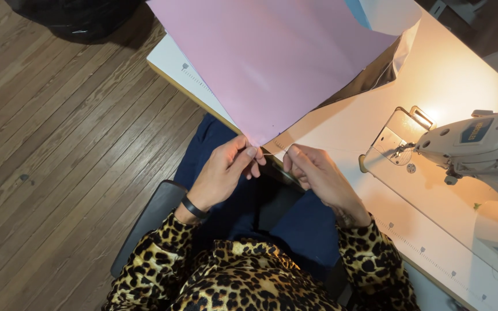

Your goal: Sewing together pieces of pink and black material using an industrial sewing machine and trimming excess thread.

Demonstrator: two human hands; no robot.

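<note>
Hands pinching pink sheet point(272, 63) corner, left hand point(226, 170), right hand point(318, 173) perhaps holding thread

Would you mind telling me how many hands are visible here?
2: the left hand pinches the pink fabric's corner; the right hand is beside it at the table edge.

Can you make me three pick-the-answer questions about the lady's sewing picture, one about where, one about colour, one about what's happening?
1. Where is the sewing machine? A on the floor, B on the white table, C on the chair
2. What colour is the big fabric sheet? A pink, B green, C black
3. What are the left hand and right hand doing? A resting flat, B pinching the fabric's corner, C pressing the machine

Answers: B, it stands on the tabletop; A, the sheet is plainly pink; B, both sets of fingertips meet at its lower corner.
</note>
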